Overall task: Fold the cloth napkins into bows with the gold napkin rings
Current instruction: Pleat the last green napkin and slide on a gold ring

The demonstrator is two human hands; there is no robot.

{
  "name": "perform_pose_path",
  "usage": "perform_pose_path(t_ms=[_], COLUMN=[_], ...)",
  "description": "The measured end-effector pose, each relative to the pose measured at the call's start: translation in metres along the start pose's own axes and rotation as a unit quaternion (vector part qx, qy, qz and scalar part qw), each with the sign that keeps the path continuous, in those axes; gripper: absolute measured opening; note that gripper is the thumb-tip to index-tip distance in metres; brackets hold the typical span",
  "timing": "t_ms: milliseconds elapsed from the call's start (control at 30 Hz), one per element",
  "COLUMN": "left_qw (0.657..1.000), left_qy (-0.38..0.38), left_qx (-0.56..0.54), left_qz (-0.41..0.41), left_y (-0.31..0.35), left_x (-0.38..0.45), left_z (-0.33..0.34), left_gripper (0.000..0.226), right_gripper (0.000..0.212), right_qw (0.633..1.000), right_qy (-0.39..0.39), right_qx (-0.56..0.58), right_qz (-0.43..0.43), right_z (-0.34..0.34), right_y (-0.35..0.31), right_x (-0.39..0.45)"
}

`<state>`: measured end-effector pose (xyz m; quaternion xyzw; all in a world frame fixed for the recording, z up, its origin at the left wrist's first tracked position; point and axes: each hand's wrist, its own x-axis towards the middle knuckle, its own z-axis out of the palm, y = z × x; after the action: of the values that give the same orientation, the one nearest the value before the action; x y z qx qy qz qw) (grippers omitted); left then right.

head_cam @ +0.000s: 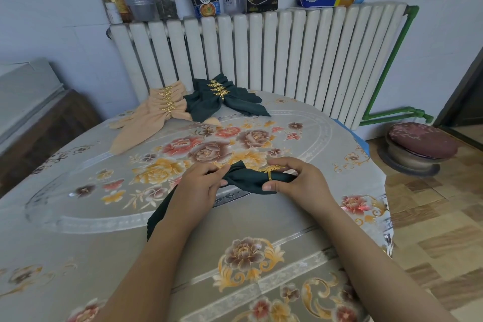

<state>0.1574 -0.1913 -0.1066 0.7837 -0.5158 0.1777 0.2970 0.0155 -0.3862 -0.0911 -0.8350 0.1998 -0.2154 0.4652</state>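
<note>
A dark green cloth napkin (248,178) lies across the middle of the table, with a gold napkin ring (270,175) around it near its right end. My right hand (300,180) pinches the napkin at the ring, thumb below and fingers above. My left hand (201,185) grips the bunched cloth just left of the ring. The napkin's loose tail (159,214) runs down under my left wrist. At the far side lie several finished bows with gold rings: a peach pile (156,112) and a dark green pile (224,98).
The round table (104,191) has a floral cover and a clear turntable rim (65,222). A white radiator (261,55) stands behind it, with jars, bottles and a box on top. A low cushioned stool (418,149) sits on the floor at the right.
</note>
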Motion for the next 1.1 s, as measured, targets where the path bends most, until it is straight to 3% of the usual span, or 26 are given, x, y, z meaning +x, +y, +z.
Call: perform_pose_path(t_ms=[500,700,1100], left_qw=[0.999,1.000,1.000], left_qy=[0.011,0.009,0.001], left_qx=[-0.002,-0.002,-0.010], left_qz=[-0.031,-0.024,-0.023], left_y=[-0.0046,-0.0018,0.0037], left_x=[-0.0019,-0.0017,-0.0004], left_z=[0.0002,-0.0003,0.0011], left_gripper=[0.039,0.039,0.038], right_gripper=[0.027,0.018,0.026], right_qw=[0.992,0.989,0.994], right_qy=[-0.127,-0.132,-0.070], right_qx=[0.009,-0.058,0.058], right_qz=[0.020,0.026,0.060], right_z=[-0.0049,-0.0055,-0.0007], right_y=[0.0026,0.0023,-0.0002], right_x=[0.0023,0.0028,0.0022])
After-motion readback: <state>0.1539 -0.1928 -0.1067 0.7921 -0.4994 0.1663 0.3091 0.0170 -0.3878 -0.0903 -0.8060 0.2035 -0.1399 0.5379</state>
